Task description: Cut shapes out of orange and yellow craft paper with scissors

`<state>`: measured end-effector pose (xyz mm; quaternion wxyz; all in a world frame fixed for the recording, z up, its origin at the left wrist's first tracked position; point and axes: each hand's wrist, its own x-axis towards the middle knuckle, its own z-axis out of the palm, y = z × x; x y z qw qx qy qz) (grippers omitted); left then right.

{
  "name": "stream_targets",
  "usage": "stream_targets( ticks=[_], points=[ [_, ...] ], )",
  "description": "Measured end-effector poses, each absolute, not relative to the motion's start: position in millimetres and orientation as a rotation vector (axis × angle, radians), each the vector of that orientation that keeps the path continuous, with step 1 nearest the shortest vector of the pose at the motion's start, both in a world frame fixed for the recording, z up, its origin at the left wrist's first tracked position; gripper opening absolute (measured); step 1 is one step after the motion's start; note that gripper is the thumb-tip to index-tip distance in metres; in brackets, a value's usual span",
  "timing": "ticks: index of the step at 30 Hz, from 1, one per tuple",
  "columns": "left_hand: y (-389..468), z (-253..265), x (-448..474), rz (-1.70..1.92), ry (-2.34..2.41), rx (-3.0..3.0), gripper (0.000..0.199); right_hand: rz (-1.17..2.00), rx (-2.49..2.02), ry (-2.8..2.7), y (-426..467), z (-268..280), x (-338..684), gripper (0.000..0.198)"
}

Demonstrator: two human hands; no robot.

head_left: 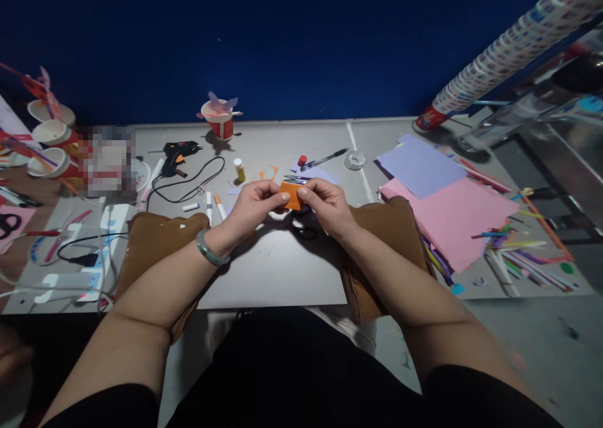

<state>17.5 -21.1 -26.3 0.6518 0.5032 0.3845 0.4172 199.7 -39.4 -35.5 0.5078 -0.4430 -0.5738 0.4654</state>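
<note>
A small piece of orange paper (291,197) is held up between both hands over the middle of the table. My left hand (259,207) pinches its left side with thumb and fingers. On its right edge, my right hand (328,205) has a matching pinch. Just behind and under the paper lie scissors (307,232), their blades pointing up-left and partly hidden by the paper and hand. Orange paper scraps (268,173) and a glue stick (240,170) lie beyond my left hand. A red cap (302,161) and a black pen (325,159) are beyond the paper.
Brown cushions (162,242) lie under both forearms. A glue gun (181,151) with its cord and a decorated paper cup (220,121) stand back left. Tape (355,159), pink paper (456,217), purple paper (421,165) and a long cup stack (499,51) are at right. A power strip (109,242) sits left.
</note>
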Motion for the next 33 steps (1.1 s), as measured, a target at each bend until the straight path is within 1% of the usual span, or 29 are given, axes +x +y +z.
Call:
stream_targets(
  ticks=[7,10,15,21,27,33],
  points=[
    [-21.3,-22.4,20.0,1.037,0.888,1.068,0.028,1.075,-1.118,-1.534,-40.7,-32.9,199.6,0.045],
    [-21.8,-22.9,20.9,1.049,0.886,1.046,0.03,1.053,-1.142,-1.546,-40.4,-32.4,200.2,0.044],
    [-21.6,-23.4,21.7,1.07,0.904,1.008,0.033,1.116,-1.143,-1.561,-38.8,-31.0,201.1,0.045],
    [-22.4,-21.9,22.3,1.077,0.925,0.997,0.035,1.06,-1.138,-1.601,-40.7,-28.7,201.5,0.046],
    [-18.6,-23.3,19.8,1.023,0.926,1.025,0.035,1.066,-1.138,-1.519,-38.0,-33.9,200.4,0.041],
    [-21.1,-27.1,18.4,0.926,0.887,1.153,0.029,1.065,-1.131,-1.383,-38.6,-35.7,201.1,0.042]
  ],
)
